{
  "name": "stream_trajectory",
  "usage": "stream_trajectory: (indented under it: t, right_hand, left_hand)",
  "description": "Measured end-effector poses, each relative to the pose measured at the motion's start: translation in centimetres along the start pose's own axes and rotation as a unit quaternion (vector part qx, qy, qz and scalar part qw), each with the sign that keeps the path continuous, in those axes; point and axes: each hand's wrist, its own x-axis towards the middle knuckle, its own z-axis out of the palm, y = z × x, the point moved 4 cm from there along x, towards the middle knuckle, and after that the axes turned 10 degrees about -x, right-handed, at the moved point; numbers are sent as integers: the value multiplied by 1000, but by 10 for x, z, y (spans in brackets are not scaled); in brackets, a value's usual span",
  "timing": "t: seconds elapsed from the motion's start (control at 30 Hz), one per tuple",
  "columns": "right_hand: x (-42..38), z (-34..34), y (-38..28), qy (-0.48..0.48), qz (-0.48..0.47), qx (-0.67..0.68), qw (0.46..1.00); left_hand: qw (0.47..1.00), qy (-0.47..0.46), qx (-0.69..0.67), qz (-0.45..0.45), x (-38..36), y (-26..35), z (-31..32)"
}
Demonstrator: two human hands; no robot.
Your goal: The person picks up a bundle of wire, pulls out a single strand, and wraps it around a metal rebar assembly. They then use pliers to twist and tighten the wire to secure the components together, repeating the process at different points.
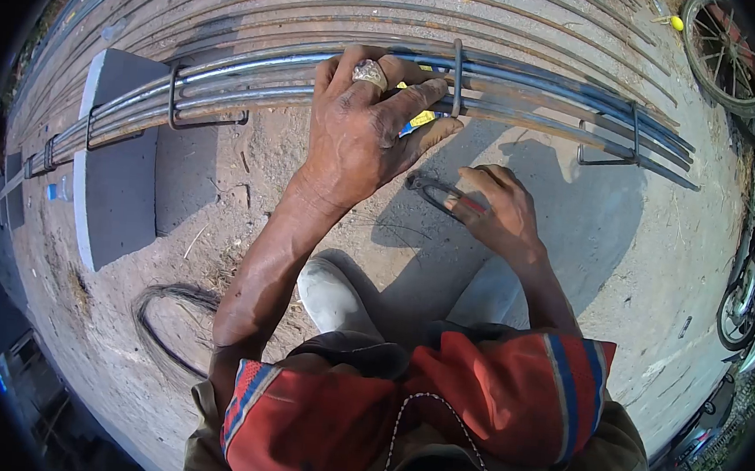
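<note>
A bundle of long steel bars point(256, 96) runs across the upper view, with bent steel loops point(458, 77) around it. My left hand point(364, 116), wearing a large ring point(370, 75), lies over the bars left of one loop, its fingers curled round them. Something yellow and blue point(418, 122) shows beneath its fingers. Below and to the right, my right hand point(502, 211) is closed around the handles of pincers point(437, 192). The jaws of the pincers point left, apart from the bars.
A grey block point(118, 191) supports the bars at the left. More loose bars point(393, 9) lie on the ground beyond. A coil of thin wire point(156, 329) rests at the lower left. A spoked wheel point(727, 54) and a motorcycle point(745, 301) stand at the right.
</note>
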Motion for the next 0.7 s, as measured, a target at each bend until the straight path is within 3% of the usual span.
stream_trajectory:
  t: [0.1,0.17,0.23,0.3,0.37,0.47,0.57,0.7]
  right_hand:
    - [-41,52,18,-32,6,-52,998]
    - [-59,73,3,-110,-65,-72,989]
    - [-59,85,-10,-123,-111,-57,985]
    - [-54,94,-21,-94,-137,10,986]
    - [-53,111,-23,-92,-223,-44,969]
    - [-50,133,-24,-99,-211,-66,970]
    - [-37,132,-38,-97,-159,24,982]
    - [-34,102,-22,-108,-108,55,987]
  left_hand:
    - [1000,8,18,-15,-9,-1,1]
    - [1000,0,4,-16,-8,-3,3]
    - [985,150,-12,82,1,-1,5]
    - [983,153,-29,102,-16,-1,-5]
    - [998,0,-50,36,-75,3,-3]
    - [964,-245,-51,-85,-161,-13,31]
    - [964,-250,85,-26,-218,-29,35]
    - [939,-319,-43,-124,-227,-46,3]
